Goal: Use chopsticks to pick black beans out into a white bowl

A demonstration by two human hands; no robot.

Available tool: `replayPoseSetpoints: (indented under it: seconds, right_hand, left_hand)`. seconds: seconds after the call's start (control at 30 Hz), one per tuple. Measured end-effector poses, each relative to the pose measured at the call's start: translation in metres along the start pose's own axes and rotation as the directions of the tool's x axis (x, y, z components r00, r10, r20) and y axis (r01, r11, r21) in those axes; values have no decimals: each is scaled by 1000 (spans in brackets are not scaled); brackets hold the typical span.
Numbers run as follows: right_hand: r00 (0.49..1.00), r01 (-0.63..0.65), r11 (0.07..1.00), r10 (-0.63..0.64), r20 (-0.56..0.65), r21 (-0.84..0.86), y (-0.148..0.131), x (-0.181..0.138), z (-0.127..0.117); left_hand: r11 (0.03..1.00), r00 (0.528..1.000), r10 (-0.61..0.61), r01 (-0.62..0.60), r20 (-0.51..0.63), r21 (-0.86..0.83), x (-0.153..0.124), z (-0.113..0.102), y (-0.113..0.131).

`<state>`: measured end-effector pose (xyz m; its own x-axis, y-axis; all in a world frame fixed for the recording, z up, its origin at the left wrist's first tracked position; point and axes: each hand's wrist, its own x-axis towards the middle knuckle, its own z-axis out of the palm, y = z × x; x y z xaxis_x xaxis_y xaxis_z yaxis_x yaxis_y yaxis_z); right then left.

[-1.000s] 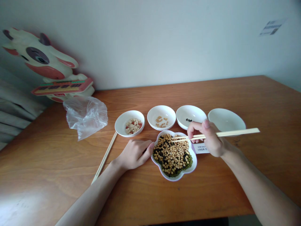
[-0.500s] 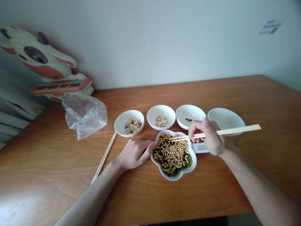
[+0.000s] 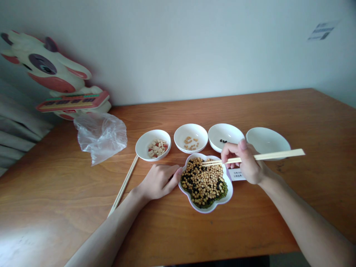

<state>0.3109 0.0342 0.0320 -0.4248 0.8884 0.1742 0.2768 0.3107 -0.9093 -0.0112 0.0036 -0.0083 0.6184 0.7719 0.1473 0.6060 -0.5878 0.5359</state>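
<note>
A flower-shaped white bowl (image 3: 228,195) near the table's front holds a mix of yellow, black and green beans. My right hand (image 3: 246,161) is closed on a pair of wooden chopsticks (image 3: 267,156), their tips over the bowl's far side. My left hand (image 3: 158,181) lies curled on the table, its fingertips against the bowl's left rim. Behind stand several small white bowls: one with peanuts (image 3: 153,145), one with a few yellow beans (image 3: 191,138), one with a couple of black beans (image 3: 226,134), and one bare bowl (image 3: 267,142).
A second pair of chopsticks (image 3: 124,185) lies on the wooden table (image 3: 69,193) to the left. A crumpled clear plastic bag (image 3: 100,136) and a cartoon cow toy (image 3: 55,78) sit at the back left by the wall. A small paper label (image 3: 236,174) lies under my right hand.
The chopsticks' far end has dropped slightly and my right hand shifted a little; the tips stay over the bean bowl. My left hand has not moved.
</note>
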Motion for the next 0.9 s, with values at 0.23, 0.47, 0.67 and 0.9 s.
replayPoseSetpoints:
  seconds: [0.23,0.47,0.67,0.9]
  right_hand:
    - [1000,-12,998,12,-5,66,2,0,0]
    - [999,-19,998,17,37,62,-1,1,0]
    - [1000,9,999,-10,18,48,-1,1,1]
    - [999,11,999,-10,-48,39,3,0,1]
  left_hand:
    - [1000,1000,-10,10,2,-3,0,0,0]
    - [1000,1000,-8,8,-5,3,0,0,0]
    - [1000,1000,-17,17,2,0,0,0,-1]
    - [1000,1000,-10,10,2,8,0,1,-1]
